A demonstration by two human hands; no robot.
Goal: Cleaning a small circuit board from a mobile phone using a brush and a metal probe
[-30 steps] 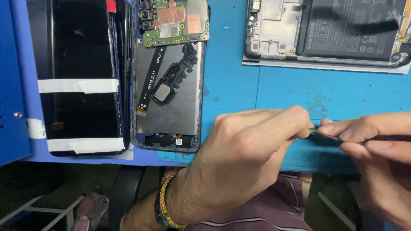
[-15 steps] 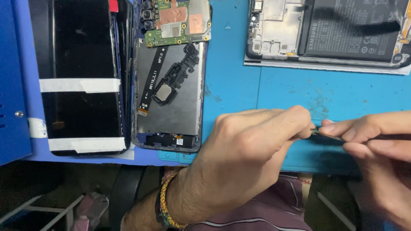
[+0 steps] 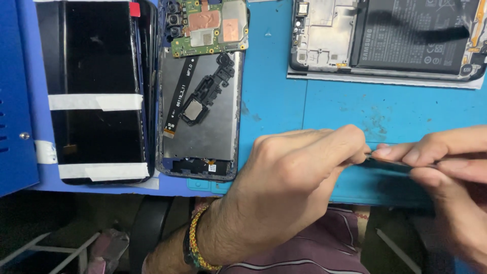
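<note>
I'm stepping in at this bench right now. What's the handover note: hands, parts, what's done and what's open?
Left hand and right hand meet over the blue mat's front edge, pinching a thin dark part between fingertips; too small to identify.
Opened phone frame lies left, back off, circuit board at its top.
Taped black screen beside it.
Second opened phone with battery top right.
Nothing reassembled yet.

Two opened phones (image 3: pixel 198 116) (image 3: pixel 385 40), one taped black screen (image 3: pixel 96 91), one green circuit board (image 3: pixel 209 28), two hands (image 3: pixel 299 177) (image 3: pixel 446 167).
</note>
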